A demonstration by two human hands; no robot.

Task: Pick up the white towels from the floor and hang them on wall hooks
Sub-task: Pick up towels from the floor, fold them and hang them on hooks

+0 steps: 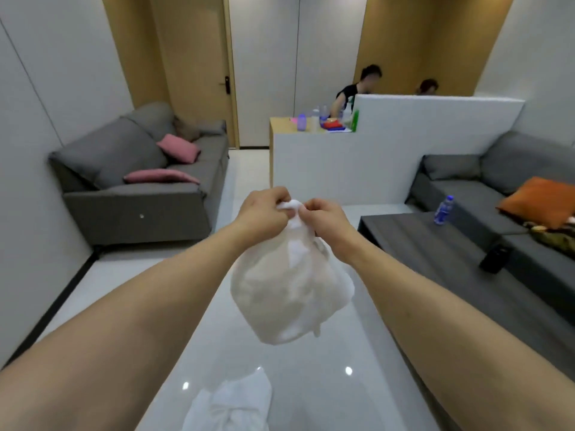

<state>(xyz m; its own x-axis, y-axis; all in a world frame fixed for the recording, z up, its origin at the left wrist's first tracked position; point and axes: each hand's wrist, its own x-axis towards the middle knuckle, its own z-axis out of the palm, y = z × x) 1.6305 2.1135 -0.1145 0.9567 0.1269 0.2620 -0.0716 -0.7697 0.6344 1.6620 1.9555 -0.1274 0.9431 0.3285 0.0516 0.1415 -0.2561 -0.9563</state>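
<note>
A white towel (286,290) hangs bunched in the air in front of me, above the glossy floor. My left hand (263,211) and my right hand (325,216) both pinch its top edge, close together, knuckles almost touching. A second white towel (230,405) lies crumpled on the floor below, at the bottom of the view. No wall hooks are in view.
A grey sofa (137,181) with pink cushions stands at the left wall. A dark low table (435,244) with a water bottle (444,209) and a black object sits at the right, before another grey sofa. Two people sit behind a white partition (373,150).
</note>
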